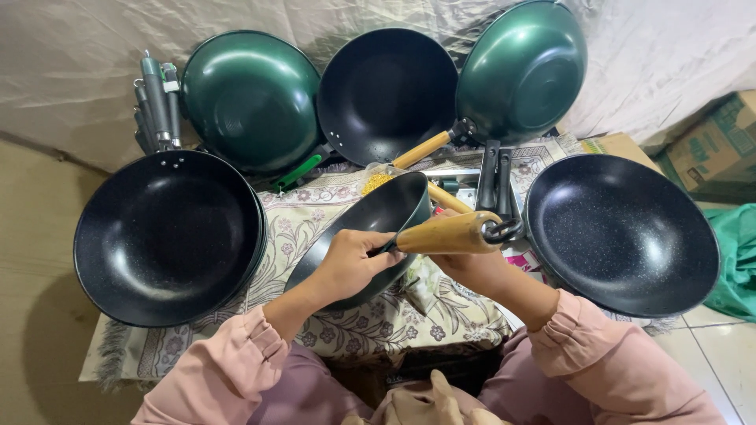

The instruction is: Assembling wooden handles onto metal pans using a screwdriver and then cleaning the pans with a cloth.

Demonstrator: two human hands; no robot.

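A dark green pan with a black inside is tilted on its side over my lap. My left hand grips its rim and wall near the handle joint. A wooden handle with a black ring at its end sticks out to the right from the pan. My right hand holds this handle from below. Both sleeves are pink.
A stack of black pans lies at left, one black pan at right. Green and black pans lean on the cloth-covered wall behind. Loose grey handles stand far left. A flowered mat covers the floor; cardboard boxes sit at right.
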